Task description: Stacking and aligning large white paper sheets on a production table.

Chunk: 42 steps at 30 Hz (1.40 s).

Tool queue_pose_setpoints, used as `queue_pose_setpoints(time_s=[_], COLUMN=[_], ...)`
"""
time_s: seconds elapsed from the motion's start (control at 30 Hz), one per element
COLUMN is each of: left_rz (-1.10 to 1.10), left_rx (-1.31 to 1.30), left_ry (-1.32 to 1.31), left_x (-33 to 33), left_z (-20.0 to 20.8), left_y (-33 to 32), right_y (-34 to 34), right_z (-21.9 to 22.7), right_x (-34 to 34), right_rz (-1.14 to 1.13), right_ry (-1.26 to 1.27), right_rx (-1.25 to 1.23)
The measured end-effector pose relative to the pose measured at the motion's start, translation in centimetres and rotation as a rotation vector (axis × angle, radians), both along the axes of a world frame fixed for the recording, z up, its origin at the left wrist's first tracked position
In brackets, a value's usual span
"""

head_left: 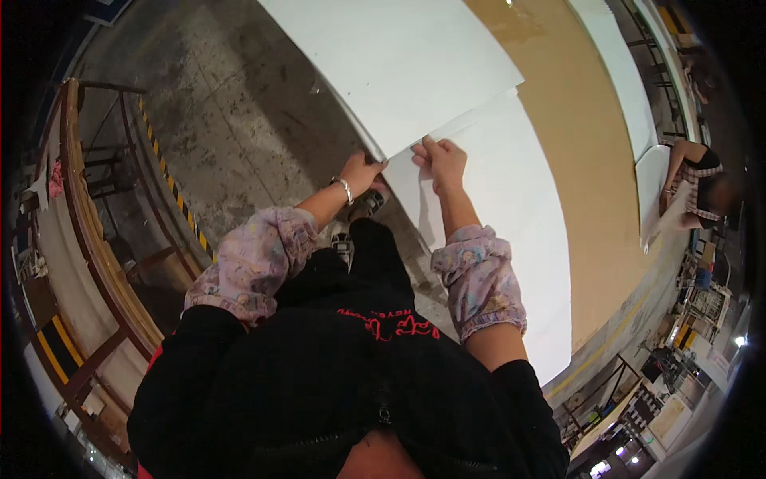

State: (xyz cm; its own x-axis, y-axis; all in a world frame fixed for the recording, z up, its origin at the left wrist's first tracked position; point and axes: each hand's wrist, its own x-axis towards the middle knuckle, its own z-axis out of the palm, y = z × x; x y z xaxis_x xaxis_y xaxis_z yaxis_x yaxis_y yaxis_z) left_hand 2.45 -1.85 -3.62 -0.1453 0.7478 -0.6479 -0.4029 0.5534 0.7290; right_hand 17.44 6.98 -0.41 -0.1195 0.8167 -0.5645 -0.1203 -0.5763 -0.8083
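A large white sheet [399, 68] lies across the far part of the work surface, its near edge overlapping a second white sheet [511, 215] that reaches toward me on the right. My left hand [361, 177], with a bracelet at the wrist, pinches the near left corner of the upper sheet. Just to its right, my right hand [444, 162] is closed on the same sheet's near edge, thumb and fingertips together. That edge looks slightly lifted between the hands. Patterned sleeve covers wrap both forearms.
Brown board [590, 144] shows beyond the white sheets. On the right a co-worker [694, 184] handles another white sheet [653, 188] along the far side. A wood-edged rack [84, 207] stands left, beside yellow-black tape [171, 188] and concrete floor [231, 120].
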Motion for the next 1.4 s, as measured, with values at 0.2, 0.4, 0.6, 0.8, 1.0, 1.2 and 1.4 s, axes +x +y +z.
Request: queue_pose_setpoints(time_s=[0.2, 0.4, 0.6, 0.8, 1.0, 1.2, 1.4], left_rz=[-0.008, -0.012, -0.079, 0.069, 0.121, 0.057, 0.125], left_rx=[0.003, 0.194, 0.136, 0.244, 0.328, 0.139, 0.288], left_ry=[0.123, 0.721, 0.830, 0.774, 0.819, 1.169, 0.388], left_x=[-0.2, -0.4, 0.5, -0.5, 0.7, 0.2, 0.0], left_z=[-0.2, -0.5, 1.0, -1.6, -2.4, 5.1, 2.7], left_y=[-0.1, -0.6, -0.7, -2.8, -1.9, 0.1, 0.6], right_y=[4.4, 14.9, 22.3, 21.1, 22.0, 23.3, 23.1], right_z=[1.0, 1.0, -1.9, -0.4, -3.4, -3.3, -2.2], right_x=[4.3, 8.8, 9.7, 6.1, 8.1, 9.6, 8.7], right_rz=[0.381, 0.158, 0.260, 0.428, 0.436, 0.397, 0.417], right_ry=[-0.400, -0.805, -1.007, -1.050, -1.232, -1.116, -1.060], right_rx=[0.127, 0.712, 0.663, 0.576, 0.523, 0.740, 0.624])
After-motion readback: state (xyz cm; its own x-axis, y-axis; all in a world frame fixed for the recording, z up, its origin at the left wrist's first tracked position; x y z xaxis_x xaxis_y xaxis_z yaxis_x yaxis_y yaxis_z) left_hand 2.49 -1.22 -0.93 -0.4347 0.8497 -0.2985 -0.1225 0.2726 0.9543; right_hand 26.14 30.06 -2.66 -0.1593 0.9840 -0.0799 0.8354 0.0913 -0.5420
